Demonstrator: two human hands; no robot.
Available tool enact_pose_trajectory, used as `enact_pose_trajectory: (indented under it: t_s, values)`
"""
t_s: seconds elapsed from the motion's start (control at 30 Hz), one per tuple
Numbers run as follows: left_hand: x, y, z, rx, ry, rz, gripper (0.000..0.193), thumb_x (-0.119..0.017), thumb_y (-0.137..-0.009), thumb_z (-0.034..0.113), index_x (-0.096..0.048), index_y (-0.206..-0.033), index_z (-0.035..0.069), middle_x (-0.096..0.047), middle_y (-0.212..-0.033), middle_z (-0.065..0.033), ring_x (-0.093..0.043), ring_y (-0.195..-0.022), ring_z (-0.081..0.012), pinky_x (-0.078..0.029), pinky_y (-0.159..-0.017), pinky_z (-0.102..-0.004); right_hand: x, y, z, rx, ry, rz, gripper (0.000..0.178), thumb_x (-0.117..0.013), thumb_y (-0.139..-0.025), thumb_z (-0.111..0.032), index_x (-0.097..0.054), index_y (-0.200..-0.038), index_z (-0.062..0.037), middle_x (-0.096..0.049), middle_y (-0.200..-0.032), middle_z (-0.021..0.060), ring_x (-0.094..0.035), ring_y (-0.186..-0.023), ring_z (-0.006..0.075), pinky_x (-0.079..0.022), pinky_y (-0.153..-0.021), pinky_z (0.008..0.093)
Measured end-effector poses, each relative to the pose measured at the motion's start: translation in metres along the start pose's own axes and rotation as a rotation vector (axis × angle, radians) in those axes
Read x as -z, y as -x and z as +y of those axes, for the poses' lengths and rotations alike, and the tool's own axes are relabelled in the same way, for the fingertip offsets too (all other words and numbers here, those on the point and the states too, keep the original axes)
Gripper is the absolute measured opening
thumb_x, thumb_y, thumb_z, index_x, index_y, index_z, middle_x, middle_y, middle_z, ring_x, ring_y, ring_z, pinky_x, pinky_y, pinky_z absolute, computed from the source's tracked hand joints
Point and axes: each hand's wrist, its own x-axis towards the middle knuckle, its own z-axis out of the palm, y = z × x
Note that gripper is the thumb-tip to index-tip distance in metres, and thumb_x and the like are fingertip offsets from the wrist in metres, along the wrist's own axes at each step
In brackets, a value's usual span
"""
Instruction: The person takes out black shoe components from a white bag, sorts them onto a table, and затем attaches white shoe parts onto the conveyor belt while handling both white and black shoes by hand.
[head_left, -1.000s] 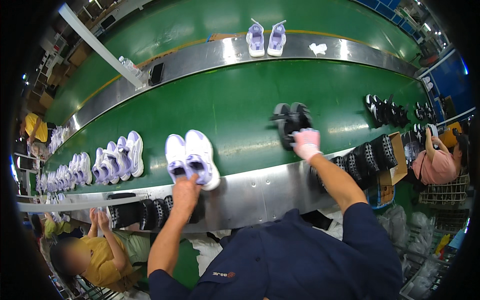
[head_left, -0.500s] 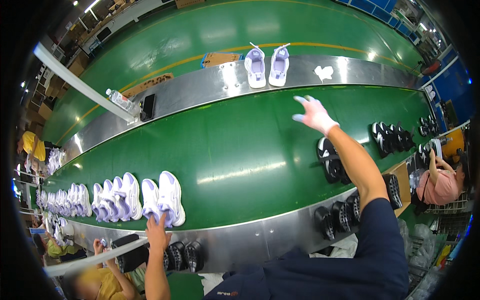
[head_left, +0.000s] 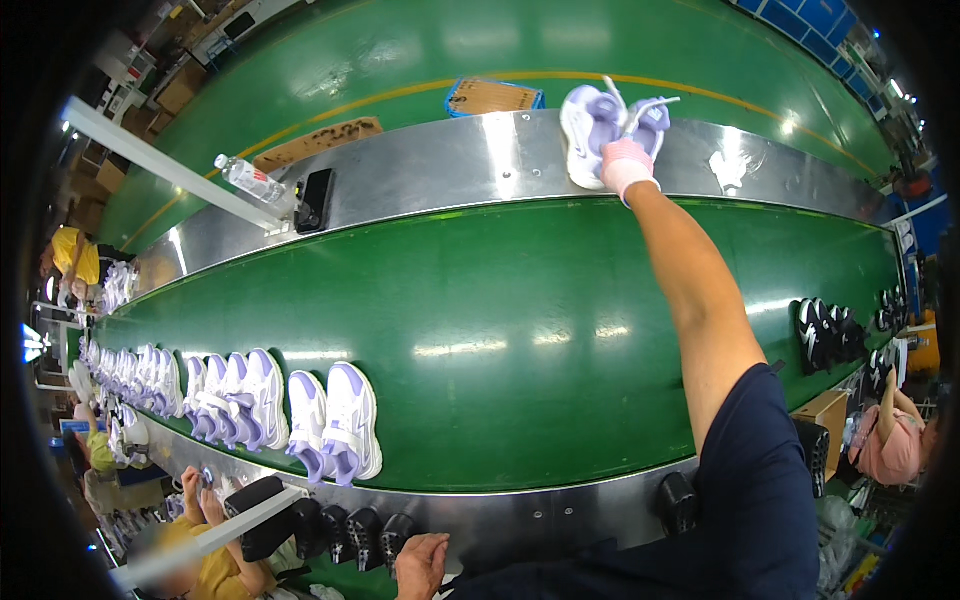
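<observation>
My right hand, in a pink glove, is stretched far across the green conveyor belt. It closes on a pair of white and lilac shoes lying on the far metal ledge. My left hand is bare and rests with fingers apart on the near metal edge, holding nothing. The nearest thing to it is another white and lilac pair on the belt's near side, with a row of similar shoes further left.
A plastic bottle and a black device sit on the far ledge. Black shoes lie on the belt at right, black soles below the near edge. Other people work at lower left and right.
My right arm has reached from above the belt to the far ledge and onto the shoe pair. My left hand has left the near pair and dropped to the near metal edge.
</observation>
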Motion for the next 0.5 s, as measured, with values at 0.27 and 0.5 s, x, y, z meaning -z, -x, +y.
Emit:
enact_pose_trajectory:
  t_s: [0.27, 0.5]
  values:
    - [-0.025, -0.007, 0.000, -0.168, 0.108, 0.093, 0.017, -0.071, -0.088, 0.006, -0.073, -0.105, 0.000, -0.072, -0.097, -0.0186, -0.068, -0.091, -0.0392, -0.055, -0.082, -0.0447, 0.006, 0.257, 0.008, 0.402, 0.052, -0.107, 0.019, -0.066, -0.081, -0.012, -0.077, -0.096, -0.0112, -0.070, -0.097, 0.0184, -0.069, -0.098, 0.0369, -0.058, -0.081, 0.0502]
    - [-0.111, -0.020, 0.026, -0.356, 0.114, -0.033, 0.086, -0.084, -0.082, 0.036, -0.045, -0.151, 0.002, -0.044, -0.150, -0.0303, -0.046, -0.135, -0.0454, -0.042, -0.111, -0.0495, -0.002, 0.586, -0.014, 0.717, -0.161, -0.486, 0.014, -0.071, -0.073, -0.014, -0.076, -0.084, -0.0065, -0.070, -0.080, 0.0195, -0.072, -0.082, 0.0400, -0.060, -0.074, 0.0499]
